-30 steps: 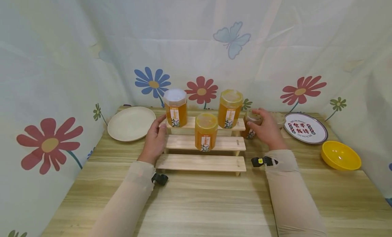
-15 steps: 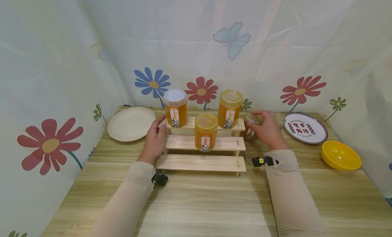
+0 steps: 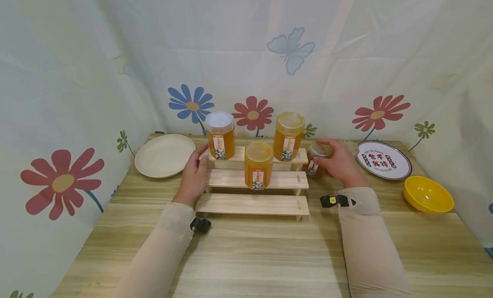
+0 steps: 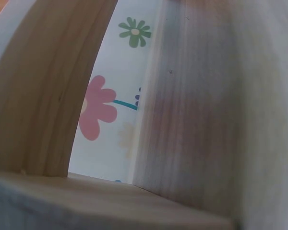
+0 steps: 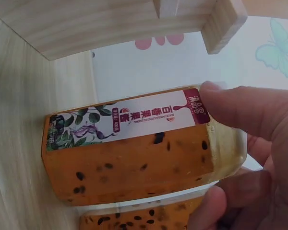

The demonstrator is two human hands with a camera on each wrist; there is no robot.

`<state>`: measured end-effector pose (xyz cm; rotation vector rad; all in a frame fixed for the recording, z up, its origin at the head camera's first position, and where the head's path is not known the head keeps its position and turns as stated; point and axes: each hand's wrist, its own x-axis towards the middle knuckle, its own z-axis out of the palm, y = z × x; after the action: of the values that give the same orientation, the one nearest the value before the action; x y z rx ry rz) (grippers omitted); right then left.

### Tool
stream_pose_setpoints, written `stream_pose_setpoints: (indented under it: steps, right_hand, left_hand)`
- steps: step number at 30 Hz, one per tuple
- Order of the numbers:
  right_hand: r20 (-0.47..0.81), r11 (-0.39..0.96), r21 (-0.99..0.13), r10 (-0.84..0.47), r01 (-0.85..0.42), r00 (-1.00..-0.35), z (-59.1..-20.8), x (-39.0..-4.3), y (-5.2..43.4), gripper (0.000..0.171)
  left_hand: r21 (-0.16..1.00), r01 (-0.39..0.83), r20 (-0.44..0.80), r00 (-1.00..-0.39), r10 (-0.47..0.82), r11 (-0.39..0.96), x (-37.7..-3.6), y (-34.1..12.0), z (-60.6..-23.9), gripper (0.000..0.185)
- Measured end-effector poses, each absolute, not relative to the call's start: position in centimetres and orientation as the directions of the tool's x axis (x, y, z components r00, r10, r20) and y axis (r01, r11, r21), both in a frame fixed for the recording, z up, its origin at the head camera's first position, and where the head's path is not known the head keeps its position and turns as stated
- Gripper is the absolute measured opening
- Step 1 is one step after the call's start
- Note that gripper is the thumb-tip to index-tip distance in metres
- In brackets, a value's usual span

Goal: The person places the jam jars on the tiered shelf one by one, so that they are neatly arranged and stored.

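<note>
My right hand (image 3: pixel 340 163) holds a passion-fruit jam jar (image 5: pixel 134 143) near its lid, thumb on one side and fingers on the other. The jar has orange contents with dark seeds and stands right of the three-tier wooden rack (image 3: pixel 250 204). A second seeded jar (image 5: pixel 139 218) is close by, mostly hidden behind the hand. My left hand (image 3: pixel 194 176) grips the left end of the rack's top tier. On that tier stand a white-lidded honey-coloured jar (image 3: pixel 221 137) and a yellow-lidded jar (image 3: pixel 288 137). Another yellow-lidded jar (image 3: pixel 259 166) stands on the middle tier.
A cream plate (image 3: pixel 163 154) lies left of the rack. At the right are a white plate with red characters (image 3: pixel 381 172) and a yellow bowl (image 3: pixel 428 195). A flower-printed curtain (image 3: pixel 231 67) hangs close behind the wood-grain table (image 3: pixel 254 255).
My right hand and wrist have shifted slightly right, and the jar's label has turned a little to the left. The left hand, the rack and the jars on it have stayed put.
</note>
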<state>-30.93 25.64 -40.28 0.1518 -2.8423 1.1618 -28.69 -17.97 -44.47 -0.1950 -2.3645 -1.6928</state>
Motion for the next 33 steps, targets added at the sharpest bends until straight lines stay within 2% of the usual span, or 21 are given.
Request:
stream_pose_setpoints:
  steps: [10, 15, 23, 33]
  right_hand:
    - [0.075, 0.725, -0.682, -0.062, -0.097, -0.995, -39.6, -30.6, 25.8, 0.062]
    - [0.056, 0.745, -0.660, -0.074, -0.093, -0.996, -37.6, -29.3, 25.9, 0.062]
    - [-0.019, 0.751, -0.649, -0.171, -0.118, -0.985, -33.4, -25.9, 25.6, 0.063]
    - [-0.003, 0.740, -0.612, -0.356, -0.280, -0.935, -31.6, -23.2, 25.7, 0.056]
  left_hand:
    - [0.924, 0.217, 0.239, -0.970, -0.033, 0.315, -29.0, -17.9, -44.7, 0.048]
    - [0.928, 0.205, 0.226, -0.974, -0.033, 0.311, -28.7, -17.8, -44.3, 0.048]
    - [0.926, 0.208, 0.229, -0.973, -0.030, 0.315, -28.7, -18.0, -44.5, 0.049]
    - [0.939, 0.171, 0.189, -0.982, -0.032, 0.298, -29.0, -17.9, -44.4, 0.049]
